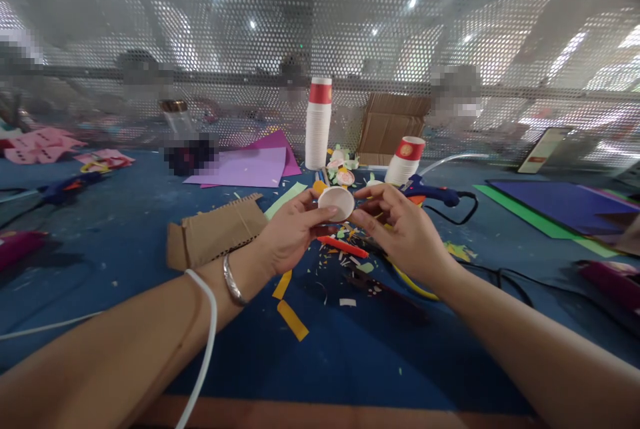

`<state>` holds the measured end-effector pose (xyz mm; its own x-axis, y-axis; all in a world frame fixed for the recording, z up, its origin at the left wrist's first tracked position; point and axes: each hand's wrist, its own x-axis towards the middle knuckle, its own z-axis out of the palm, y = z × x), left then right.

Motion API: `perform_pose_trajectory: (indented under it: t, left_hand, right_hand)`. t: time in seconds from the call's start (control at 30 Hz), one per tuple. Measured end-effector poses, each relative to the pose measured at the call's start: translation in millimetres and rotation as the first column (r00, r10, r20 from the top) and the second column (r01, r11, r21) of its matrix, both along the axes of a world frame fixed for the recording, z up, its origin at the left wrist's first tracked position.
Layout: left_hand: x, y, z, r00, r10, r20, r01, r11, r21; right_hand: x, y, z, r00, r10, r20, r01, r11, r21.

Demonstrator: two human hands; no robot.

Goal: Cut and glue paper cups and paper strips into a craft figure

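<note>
A small white paper cup (337, 202) is held above the middle of the table, its open mouth facing me. My left hand (290, 232) grips it from the left, thumb over the near rim. On the other side, my right hand (407, 229) has its thumb and fingertips at the cup's right edge. Beneath the hands are a red-orange marker-like stick (345, 246), scattered paper scraps and dark scissors-like blades (385, 289), partly in shadow. Two yellow paper strips (293, 320) lie nearer to me.
Behind stand a tall cup stack (319, 129) and a shorter one (406, 161). A blue glue gun (433, 192) lies right, another (70, 187) left. Cardboard (223, 229), purple sheets (245, 167) and blue sheets (545, 202) lie around. A white cable (207, 342) crosses my left forearm.
</note>
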<state>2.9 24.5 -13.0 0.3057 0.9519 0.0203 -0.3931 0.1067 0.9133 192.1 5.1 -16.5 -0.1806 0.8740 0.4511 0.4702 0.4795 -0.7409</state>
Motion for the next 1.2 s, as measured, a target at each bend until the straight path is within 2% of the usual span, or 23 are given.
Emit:
perform_pose_trajectory:
  t: [0.17,0.33,0.53,0.6,0.7,0.83,0.97,1.2]
  left_hand:
    - [0,-1,-1.7,0.998,-0.051,-0.027,0.052,0.997,0.051]
    - [0,-3,-2.9,0.991,-0.024,-0.128,0.055,0.969,0.242]
    - [-2,-7,0.0,0.962,0.095,-0.254,0.024,0.902,0.430]
    - [-4,-9,1.9,0.924,0.157,-0.350,0.042,0.865,0.500]
    - [-6,-11,3.1,0.835,0.284,-0.472,0.068,0.797,0.600]
    - [-6,-12,2.1,0.783,0.360,-0.507,0.078,0.752,0.655]
    - [-5,-13,2.9,0.811,0.314,-0.494,0.059,0.795,0.603]
    - [-5,-11,4.7,0.931,0.049,-0.363,0.109,0.909,0.403]
  right_hand:
    - [0,-1,2.9,1.000,0.005,0.026,-0.005,1.000,0.011]
    - [0,-2,4.8,0.997,-0.005,0.074,-0.001,0.997,0.080]
    - [3,-1,5.1,0.998,0.041,0.057,-0.046,0.996,0.074]
    - [4,-1,4.4,0.997,0.042,0.065,-0.048,0.995,0.091]
    - [3,-2,3.8,0.997,-0.001,0.077,-0.014,0.982,0.188]
    - [2,-6,4.5,0.992,0.003,0.127,-0.037,0.962,0.269]
    - [1,-7,5.5,0.989,0.015,0.145,-0.053,0.965,0.257]
    - [4,-3,5.5,0.995,-0.025,0.092,0.000,0.964,0.264]
